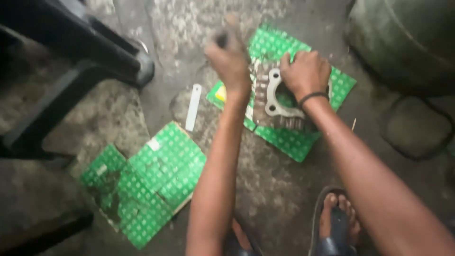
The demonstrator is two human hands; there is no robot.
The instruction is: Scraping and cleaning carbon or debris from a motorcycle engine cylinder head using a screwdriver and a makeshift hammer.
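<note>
A grey metal engine cylinder block (pixel 274 98) with a round bore and bolt holes lies on a flattened green patterned carton (pixel 289 140) on the concrete floor. My right hand (pixel 305 71) rests on top of the block and holds it down; a dark band circles that wrist. Just left of the block, my left hand (pixel 230 59) is raised and blurred, its fingers closed around a small dark tool whose tip shows above the fist. What kind of tool it is I cannot tell.
A second flattened green carton (pixel 142 187) lies at lower left. A thin white strip (pixel 193 106) lies on the floor between the cartons. A black plastic chair leg (pixel 95 52) stands at upper left, a large dark green rounded container (pixel 407 38) at upper right. My sandalled foot (pixel 334 223) is below.
</note>
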